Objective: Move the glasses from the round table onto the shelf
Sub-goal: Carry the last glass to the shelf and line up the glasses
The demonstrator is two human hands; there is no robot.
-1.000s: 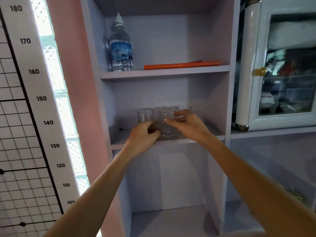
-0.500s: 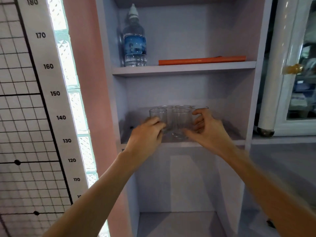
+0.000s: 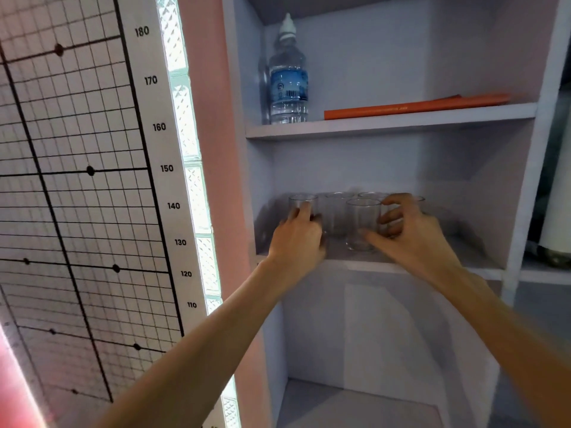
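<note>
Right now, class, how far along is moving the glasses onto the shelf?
Done: several glasses stand at the back of the middle shelf. In hand: the left hand grips a glass at the shelf's left; the right hand is open beside the front glass, already standing. Left: letting go. The round table is out of view, so remaining glasses are unknown.

clear glasses (image 3: 362, 223), lilac shelf (image 3: 389, 123), orange folder (image 3: 414, 106)

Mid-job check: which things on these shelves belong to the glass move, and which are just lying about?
Job:
- glasses, clustered on the middle shelf
- left hand, around the leftmost glass
- right hand, open beside the front glass

Lying about:
- water bottle, upper shelf
- orange flat item, upper shelf
- height chart
</note>
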